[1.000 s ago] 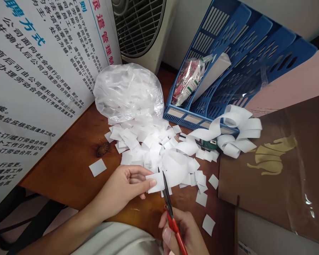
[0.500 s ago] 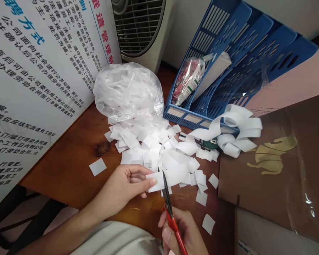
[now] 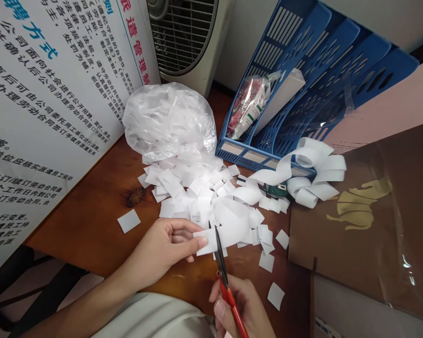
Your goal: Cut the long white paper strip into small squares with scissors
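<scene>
Between thumb and fingers, my left hand [image 3: 178,241] pinches the near end of a long white strip [image 3: 234,220]. My right hand [image 3: 245,303] is closed around the red handles of a pair of scissors [image 3: 223,267]. Their dark blades are slightly parted, with the strip between them just right of my left fingertips. From there the strip curls back to the right and ends in loose coils [image 3: 317,173]. Under and behind it lies a heap of small white cut squares [image 3: 183,180], spilling from a clear plastic bag [image 3: 169,119].
A blue file rack [image 3: 250,155] holding a plastic packet [image 3: 250,105] stands at the back right. Right of the table is a brown surface [image 3: 366,253] with a gold figure. A printed board [image 3: 56,117] leans at left, near a box fan [image 3: 183,37]. One square [image 3: 129,221] lies apart at left.
The view has shifted very slightly. Both hands, the scissors and the strip keep nearly the same positions.
</scene>
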Demonstrator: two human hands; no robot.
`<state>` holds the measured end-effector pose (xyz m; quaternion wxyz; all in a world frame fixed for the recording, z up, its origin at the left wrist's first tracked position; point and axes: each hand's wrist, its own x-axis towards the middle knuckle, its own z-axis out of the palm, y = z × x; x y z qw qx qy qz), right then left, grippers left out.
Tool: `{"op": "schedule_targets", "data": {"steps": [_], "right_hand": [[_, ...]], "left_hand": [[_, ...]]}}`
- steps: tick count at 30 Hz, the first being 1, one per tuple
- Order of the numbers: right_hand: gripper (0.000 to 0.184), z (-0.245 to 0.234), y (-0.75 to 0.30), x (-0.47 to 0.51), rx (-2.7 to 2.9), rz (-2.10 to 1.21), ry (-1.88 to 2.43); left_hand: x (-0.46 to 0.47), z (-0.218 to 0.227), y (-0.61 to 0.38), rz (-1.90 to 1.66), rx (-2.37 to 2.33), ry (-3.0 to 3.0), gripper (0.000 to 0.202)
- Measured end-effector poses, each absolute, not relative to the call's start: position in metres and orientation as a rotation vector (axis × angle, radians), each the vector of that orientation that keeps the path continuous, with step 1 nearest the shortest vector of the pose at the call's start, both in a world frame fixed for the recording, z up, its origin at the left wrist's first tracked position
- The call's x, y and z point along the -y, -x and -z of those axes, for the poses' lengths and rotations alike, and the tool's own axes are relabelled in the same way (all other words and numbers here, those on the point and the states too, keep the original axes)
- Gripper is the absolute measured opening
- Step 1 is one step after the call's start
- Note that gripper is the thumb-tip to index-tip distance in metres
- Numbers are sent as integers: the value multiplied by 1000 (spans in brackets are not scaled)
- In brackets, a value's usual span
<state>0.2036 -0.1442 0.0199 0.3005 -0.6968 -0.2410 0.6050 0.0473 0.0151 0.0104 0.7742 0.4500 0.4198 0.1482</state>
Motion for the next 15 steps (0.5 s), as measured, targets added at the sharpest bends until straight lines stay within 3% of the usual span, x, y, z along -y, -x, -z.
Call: {"op": "schedule_targets", "data": {"steps": [6,15], "right_hand": [[64,-4,-214,149,617,-1799,1771],[63,8,-217,155,507,-1832,1796]], "left_hand": [[-15,-10,-47,-320,-928,-970,27],[-16,-7,-48,-312,-929,-961,27]]}}
